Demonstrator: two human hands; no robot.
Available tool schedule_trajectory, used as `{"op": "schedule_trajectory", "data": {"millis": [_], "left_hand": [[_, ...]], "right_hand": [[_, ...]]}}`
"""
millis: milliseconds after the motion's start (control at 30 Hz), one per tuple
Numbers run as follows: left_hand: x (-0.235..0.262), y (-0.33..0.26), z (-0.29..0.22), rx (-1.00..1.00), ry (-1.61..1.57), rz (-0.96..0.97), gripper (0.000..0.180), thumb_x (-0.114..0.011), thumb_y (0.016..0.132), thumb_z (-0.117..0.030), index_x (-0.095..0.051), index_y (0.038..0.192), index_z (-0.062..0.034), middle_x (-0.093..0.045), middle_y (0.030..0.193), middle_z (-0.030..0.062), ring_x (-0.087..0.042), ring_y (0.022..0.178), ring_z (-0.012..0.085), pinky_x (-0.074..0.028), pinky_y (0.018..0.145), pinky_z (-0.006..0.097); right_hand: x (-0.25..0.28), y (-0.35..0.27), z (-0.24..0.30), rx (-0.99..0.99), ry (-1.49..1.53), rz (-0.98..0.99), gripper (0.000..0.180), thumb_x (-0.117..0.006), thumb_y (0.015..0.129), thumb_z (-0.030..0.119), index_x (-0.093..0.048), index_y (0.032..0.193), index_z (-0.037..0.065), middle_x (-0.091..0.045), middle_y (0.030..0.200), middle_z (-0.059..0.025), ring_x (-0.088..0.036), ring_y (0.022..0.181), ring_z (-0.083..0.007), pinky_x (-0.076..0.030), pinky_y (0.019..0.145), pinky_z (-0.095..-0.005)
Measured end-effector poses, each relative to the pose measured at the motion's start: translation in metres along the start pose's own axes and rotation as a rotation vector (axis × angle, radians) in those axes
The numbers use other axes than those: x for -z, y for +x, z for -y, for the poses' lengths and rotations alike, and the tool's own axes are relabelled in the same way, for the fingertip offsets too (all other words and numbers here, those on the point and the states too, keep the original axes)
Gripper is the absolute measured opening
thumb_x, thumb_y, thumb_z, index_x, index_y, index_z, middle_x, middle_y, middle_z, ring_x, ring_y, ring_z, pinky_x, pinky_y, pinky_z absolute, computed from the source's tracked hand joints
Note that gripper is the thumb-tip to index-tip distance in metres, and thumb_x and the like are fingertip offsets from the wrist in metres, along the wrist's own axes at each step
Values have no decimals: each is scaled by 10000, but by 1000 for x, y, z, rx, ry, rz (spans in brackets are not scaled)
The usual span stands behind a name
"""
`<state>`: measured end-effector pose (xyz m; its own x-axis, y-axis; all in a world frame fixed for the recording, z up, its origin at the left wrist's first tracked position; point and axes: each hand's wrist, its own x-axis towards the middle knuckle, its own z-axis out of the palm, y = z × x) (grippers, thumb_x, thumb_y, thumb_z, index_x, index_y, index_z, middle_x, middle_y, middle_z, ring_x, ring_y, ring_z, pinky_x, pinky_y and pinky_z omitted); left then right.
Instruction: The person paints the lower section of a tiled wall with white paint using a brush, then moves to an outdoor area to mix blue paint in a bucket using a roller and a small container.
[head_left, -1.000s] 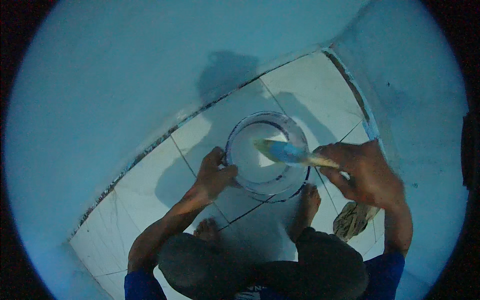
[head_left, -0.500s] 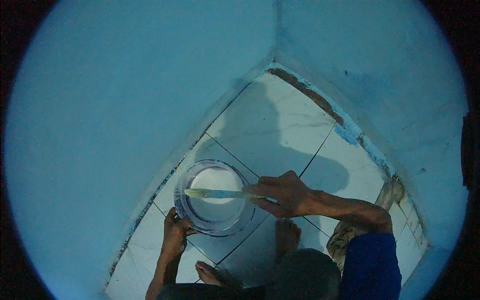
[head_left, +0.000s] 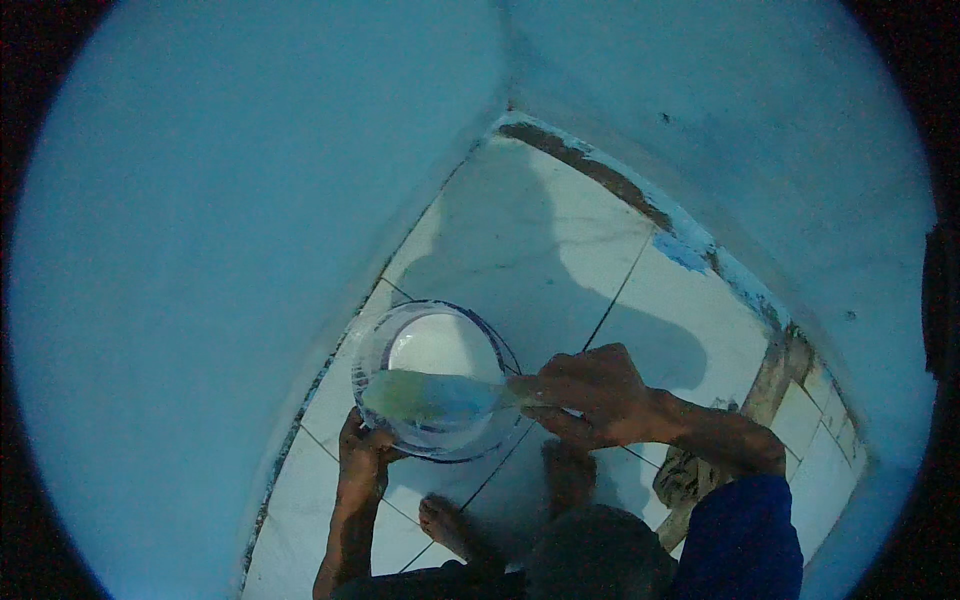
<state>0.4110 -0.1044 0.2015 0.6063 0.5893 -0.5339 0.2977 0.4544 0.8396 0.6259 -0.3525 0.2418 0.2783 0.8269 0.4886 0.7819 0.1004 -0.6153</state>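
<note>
My right hand (head_left: 592,395) grips the handle of a wide paintbrush (head_left: 430,397), held level across the mouth of a round plastic bucket (head_left: 370,345). The brush's flat side faces up, its head pale yellow-green with blue toward the handle. White paint (head_left: 445,343) shows inside the bucket behind the brush. At the bucket's near left side, my left hand (head_left: 365,447) is closed on the rim, its fingertips partly hidden. Dark streaks mark the bucket's rim and wall.
Light blue walls (head_left: 200,250) meet in a corner ahead. Broken plaster (head_left: 590,165) runs along the right wall's foot. My bare feet (head_left: 450,525) stand on white floor tiles (head_left: 600,240). A crumpled dark cloth (head_left: 685,477) lies by my right forearm, near a brownish strip (head_left: 775,385).
The paintbrush has turned from edge-on to showing its broad side, still over the bucket. My left hand keeps its hold on the rim. The whole view has shifted slightly.
</note>
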Motion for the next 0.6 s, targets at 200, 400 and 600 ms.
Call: {"op": "schedule_trajectory", "data": {"millis": [200, 400, 600], "left_hand": [[7, 18, 14, -2, 17, 63, 523, -654, 720, -88, -519, 1219, -7, -644, 1032, 126, -691, 849, 269, -619, 747, 426], [0, 12, 12, -9, -5, 59, 503, -635, 725, -81, -525, 1213, -28, -637, 1018, 106, -683, 843, 256, -614, 736, 420], [18, 22, 28, -31, -65, 103, 494, -644, 704, -51, -534, 1185, -25, -627, 992, 102, -667, 803, 251, -617, 727, 432]], "right_hand": [[-12, -21, -8, -51, -201, 95, 407, -686, 857, 183, -617, 1255, 132, -634, 822, -66, -632, 585, -210, -509, 448, -353], [-24, -30, -2, -114, -114, 28, 406, -668, 880, 211, -603, 1266, 105, -667, 919, -104, -667, 633, -230, -547, 503, -373], [-40, -34, -18, -318, 374, -125, 407, -601, 962, 287, -551, 1313, 87, -675, 1033, -74, -691, 858, -240, -573, 717, -400]]}}
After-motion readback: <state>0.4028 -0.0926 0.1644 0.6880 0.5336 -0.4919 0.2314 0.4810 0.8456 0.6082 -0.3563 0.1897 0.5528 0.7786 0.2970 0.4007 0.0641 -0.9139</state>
